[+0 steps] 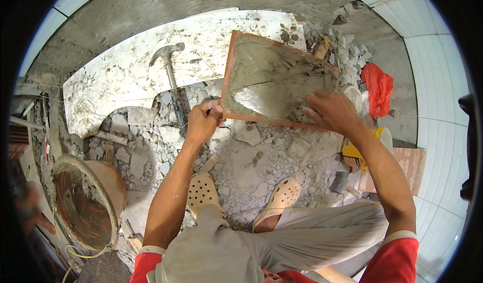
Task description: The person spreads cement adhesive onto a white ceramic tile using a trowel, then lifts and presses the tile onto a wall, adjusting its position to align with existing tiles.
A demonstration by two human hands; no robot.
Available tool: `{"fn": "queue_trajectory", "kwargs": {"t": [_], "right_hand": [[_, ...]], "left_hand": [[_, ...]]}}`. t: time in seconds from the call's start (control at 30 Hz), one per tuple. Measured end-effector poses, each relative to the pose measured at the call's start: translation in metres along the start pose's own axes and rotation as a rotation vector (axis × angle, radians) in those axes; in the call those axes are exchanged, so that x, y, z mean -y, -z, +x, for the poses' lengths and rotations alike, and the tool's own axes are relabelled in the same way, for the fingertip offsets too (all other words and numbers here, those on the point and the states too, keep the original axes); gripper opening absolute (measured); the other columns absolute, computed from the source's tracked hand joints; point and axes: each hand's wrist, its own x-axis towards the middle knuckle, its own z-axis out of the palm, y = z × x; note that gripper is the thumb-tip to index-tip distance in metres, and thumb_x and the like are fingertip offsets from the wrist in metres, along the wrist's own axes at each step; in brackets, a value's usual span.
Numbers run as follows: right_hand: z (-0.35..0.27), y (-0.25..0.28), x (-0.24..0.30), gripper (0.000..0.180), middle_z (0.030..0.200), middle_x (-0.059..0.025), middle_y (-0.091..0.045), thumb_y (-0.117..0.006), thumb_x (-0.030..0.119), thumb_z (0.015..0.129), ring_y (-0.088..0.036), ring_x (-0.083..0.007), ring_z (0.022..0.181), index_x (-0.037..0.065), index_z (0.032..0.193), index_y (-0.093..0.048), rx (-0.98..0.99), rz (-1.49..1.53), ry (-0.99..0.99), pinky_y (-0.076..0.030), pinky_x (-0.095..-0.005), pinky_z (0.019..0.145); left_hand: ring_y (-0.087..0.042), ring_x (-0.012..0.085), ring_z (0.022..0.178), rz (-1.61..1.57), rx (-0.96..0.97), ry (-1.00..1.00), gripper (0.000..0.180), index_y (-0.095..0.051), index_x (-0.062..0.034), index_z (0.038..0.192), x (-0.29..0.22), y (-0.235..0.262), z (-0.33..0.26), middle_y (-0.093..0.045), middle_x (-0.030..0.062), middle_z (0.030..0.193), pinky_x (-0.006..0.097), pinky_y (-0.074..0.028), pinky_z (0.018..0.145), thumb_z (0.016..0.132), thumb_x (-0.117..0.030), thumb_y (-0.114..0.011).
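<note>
A square tile with reddish-brown edges (231, 57) is tilted in front of me, its upper face spread with wet grey mortar (274, 74). My left hand (205, 119) pinches the tile's near left corner between thumb and fingers. Over the right part of the mortar, my right hand (332, 112) is closed with its knuckles up. Whatever it grips, if anything, is hidden beneath the fingers. A smooth, shiny patch lies in the mortar left of that hand. Beyond my left hand, a claw hammer (171, 77) rests across rubble and a white board.
The stained white board (115, 72) lies along the far wall. Broken rubble (251, 157) surrounds my feet. A mortar-smeared bucket (118, 190) leans at left. At right are a red plastic bag (376, 89), a yellow tub (385, 139) and a patterned tile (410, 167) by the tiled wall.
</note>
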Motion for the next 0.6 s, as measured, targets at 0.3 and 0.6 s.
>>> {"fn": "queue_trajectory", "kwargs": {"t": [0.3,0.6], "right_hand": [[-0.015,0.029,-0.019,0.022,0.092,-0.0089,-0.065,-0.066,0.031,0.094,-0.067,-0.0324,0.080,0.012,0.105,-0.063,-0.232,-0.124,0.090,-0.053,-0.0458,0.067],[0.006,0.003,-0.013,0.025,0.089,-0.0107,-0.063,-0.064,0.034,0.096,-0.066,-0.0368,0.078,0.009,0.097,-0.060,-0.091,0.084,0.123,-0.052,-0.0493,0.066]], "left_hand": [[-0.060,0.0082,0.061,-0.003,0.015,0.015,0.025,-0.074,0.0024,0.100,0.004,0.001,0.002,-0.068,0.0034,0.075,0.026,-0.051,0.058,0.104,-0.019,-0.062],[-0.062,0.0085,0.061,-0.018,0.043,0.004,0.024,-0.073,0.0042,0.101,0.006,0.003,0.004,-0.068,0.0045,0.077,0.025,-0.052,0.058,0.104,-0.017,-0.062]]}}
